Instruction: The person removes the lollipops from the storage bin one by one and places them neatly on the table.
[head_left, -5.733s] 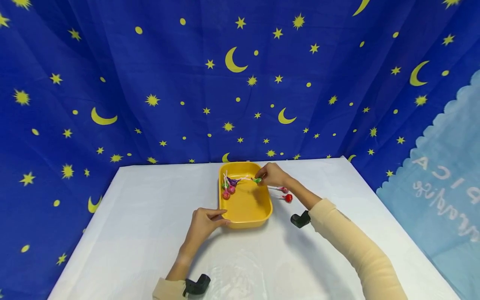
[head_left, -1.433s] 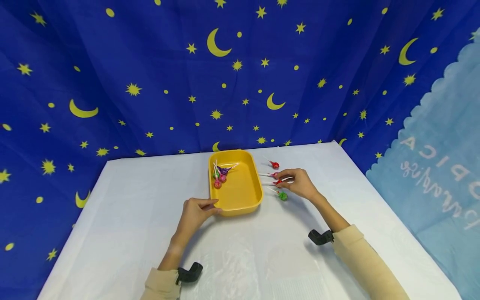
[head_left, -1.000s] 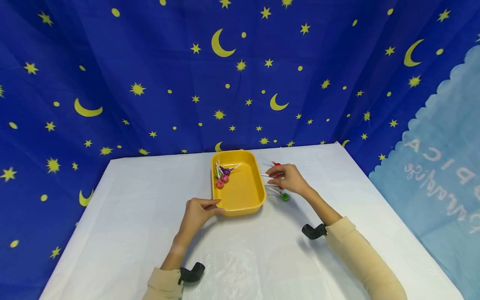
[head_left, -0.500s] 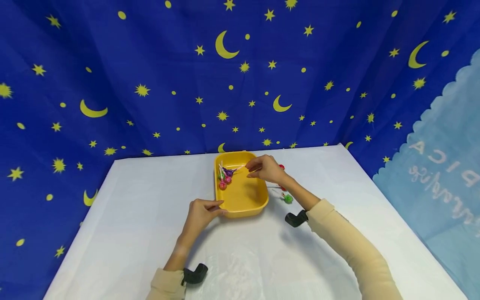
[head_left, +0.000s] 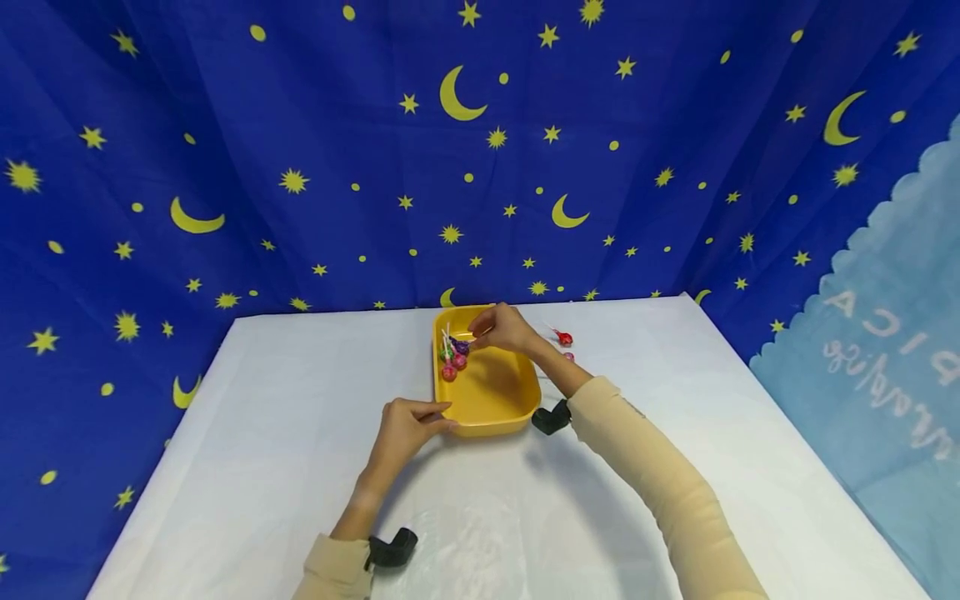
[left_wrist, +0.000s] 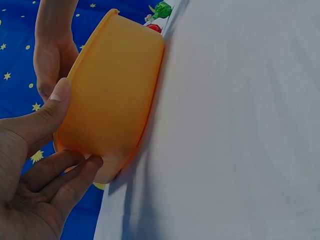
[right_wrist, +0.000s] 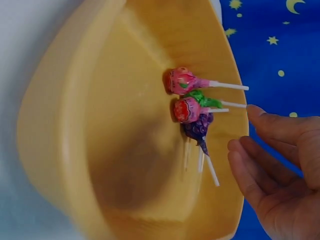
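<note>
My left hand (head_left: 405, 433) grips the near left corner of the yellow tray (head_left: 487, 432), thumb at the rim and fingers against the outer wall in the left wrist view. Over the tray's far part, my right hand (head_left: 506, 329) has bent fingers with a gap between thumb and fingertips. In the right wrist view nothing is between them; a fingertip is close to the green lollipop's (right_wrist: 205, 100) stick end, and contact is unclear. Beside it in the tray lie two pink lollipops, one pink lollipop (right_wrist: 182, 81) apart from the other pink lollipop (right_wrist: 187, 110), and a purple lollipop (right_wrist: 198, 126).
On the white table (head_left: 300, 375), right of the tray, lie a red lollipop (head_left: 564, 338) and a pink one (head_left: 569, 357). The left wrist view shows a green lollipop (left_wrist: 162, 10) and a red one (left_wrist: 154, 28) there. A blue star-patterned curtain (head_left: 375, 150) hangs behind.
Earlier my right hand lowered a green lollipop to the tray's right, where it lay beside red and pink ones. The right hand has since moved left over the tray. My left hand keeps its grip.
</note>
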